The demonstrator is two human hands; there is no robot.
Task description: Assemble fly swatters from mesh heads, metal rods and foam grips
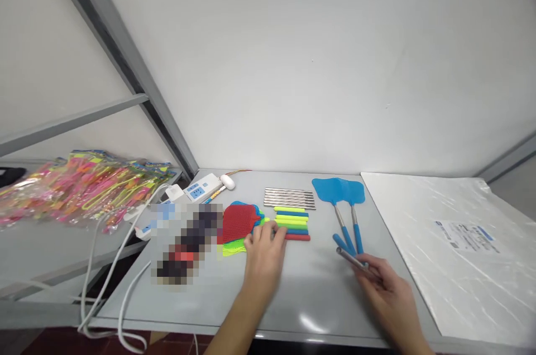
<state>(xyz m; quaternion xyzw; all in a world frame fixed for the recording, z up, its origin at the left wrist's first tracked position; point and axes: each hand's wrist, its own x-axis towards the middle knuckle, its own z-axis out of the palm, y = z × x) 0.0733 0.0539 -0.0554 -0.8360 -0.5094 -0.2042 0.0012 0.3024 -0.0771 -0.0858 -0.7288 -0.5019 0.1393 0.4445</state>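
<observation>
My left hand (264, 252) has its fingers bent down between the pile of swatter heads and the row of handle sleeves; what lies under its fingertips is hidden. A red mesh swatter head (239, 222) tops the pile, with a yellow-green head (234, 247) and blue edges showing beneath. Coloured handle sleeves (292, 221) in yellow, blue, green and red lie side by side. My right hand (387, 291) is closed around a thin metal rod (350, 259), a blue sleeve (342, 241) beside it. Just beyond it lie two blue fly swatters (339, 190) with metal shafts.
Several metal rods (288, 198) lie in a row at the back. A white wrapped sheet (452, 265) covers the table's right side. To the left are a power strip (203, 187), white cables (90, 265), a blurred-out item (188, 246) and bagged colourful goods (96, 185).
</observation>
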